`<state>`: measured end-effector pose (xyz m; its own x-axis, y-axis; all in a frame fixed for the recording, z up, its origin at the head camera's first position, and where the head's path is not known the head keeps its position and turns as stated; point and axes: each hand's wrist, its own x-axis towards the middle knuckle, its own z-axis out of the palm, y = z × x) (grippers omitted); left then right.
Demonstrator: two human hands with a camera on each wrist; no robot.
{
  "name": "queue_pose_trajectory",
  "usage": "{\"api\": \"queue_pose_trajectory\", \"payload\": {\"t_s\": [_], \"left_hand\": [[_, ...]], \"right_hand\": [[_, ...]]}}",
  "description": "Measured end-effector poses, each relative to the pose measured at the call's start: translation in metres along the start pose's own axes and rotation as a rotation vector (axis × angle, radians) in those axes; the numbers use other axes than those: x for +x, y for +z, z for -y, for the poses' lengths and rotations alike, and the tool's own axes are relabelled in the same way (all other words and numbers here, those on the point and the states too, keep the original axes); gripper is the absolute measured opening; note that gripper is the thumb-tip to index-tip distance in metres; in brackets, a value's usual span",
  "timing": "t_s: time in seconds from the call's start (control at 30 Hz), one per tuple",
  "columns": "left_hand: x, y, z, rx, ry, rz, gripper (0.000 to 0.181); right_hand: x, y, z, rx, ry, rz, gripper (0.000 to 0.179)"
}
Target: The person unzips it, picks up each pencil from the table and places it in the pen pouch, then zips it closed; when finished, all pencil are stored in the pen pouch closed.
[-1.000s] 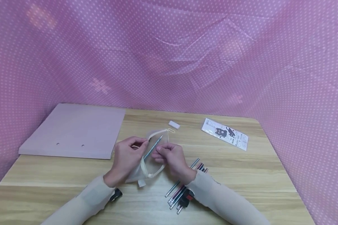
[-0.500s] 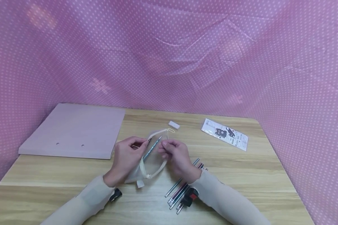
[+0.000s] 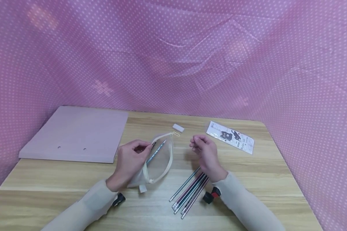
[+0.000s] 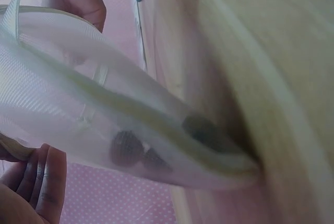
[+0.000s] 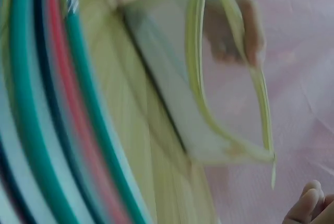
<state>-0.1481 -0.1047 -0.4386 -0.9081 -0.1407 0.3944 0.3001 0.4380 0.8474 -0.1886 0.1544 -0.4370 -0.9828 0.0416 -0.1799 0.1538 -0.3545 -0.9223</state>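
My left hand (image 3: 133, 162) pinches the rim of a pale see-through zip pouch (image 3: 164, 163), whose mouth gapes toward the right. A blue patterned pencil (image 3: 155, 154) slants inside the pouch. Small dark shapes (image 4: 127, 149) show through its mesh in the left wrist view; their kind is unclear. To the right of the pouch, my right hand (image 3: 208, 155) is raised over the table, fingers loosely curled around nothing. Below it lies a bundle of several pencils (image 3: 191, 194) in green, red and dark colours, their far ends partly hidden by that hand.
A white eraser (image 3: 178, 128) lies behind the pouch. At the back right is a packaged ruler set (image 3: 230, 137) with cat drawings. A large pale board (image 3: 78, 134) with two holes occupies the left side of the table. Pink dotted cloth (image 3: 173, 64) hangs around.
My right hand has moved away from the pouch mouth to the right, above the pencils, uncovering more of them. My left hand keeps its place at the pouch rim.
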Motion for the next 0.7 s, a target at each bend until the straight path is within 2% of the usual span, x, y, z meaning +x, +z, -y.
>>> {"api": "queue_pose_trajectory", "payload": {"t_s": [0.07, 0.2, 0.4, 0.53, 0.7], "left_hand": [[0.000, 0.000, 0.000, 0.002, 0.002, 0.000, 0.008], [-0.001, 0.000, -0.002, 0.010, -0.005, 0.000, 0.006], [-0.001, 0.001, -0.002, 0.012, -0.015, 0.003, 0.006], [-0.001, 0.001, -0.002, 0.010, -0.019, 0.002, 0.006], [-0.001, 0.001, -0.001, 0.007, -0.019, 0.002, 0.006]], "right_hand": [[0.001, -0.009, 0.002, -0.047, -0.034, -0.014, 0.009], [0.001, -0.024, 0.005, -0.232, -0.121, 0.000, 0.009], [-0.005, -0.035, 0.008, -0.698, -0.319, 0.139, 0.017], [-0.009, -0.037, 0.006, -0.926, -0.436, 0.342, 0.017], [-0.016, -0.035, 0.003, -1.034, -0.431, 0.717, 0.022]]}}
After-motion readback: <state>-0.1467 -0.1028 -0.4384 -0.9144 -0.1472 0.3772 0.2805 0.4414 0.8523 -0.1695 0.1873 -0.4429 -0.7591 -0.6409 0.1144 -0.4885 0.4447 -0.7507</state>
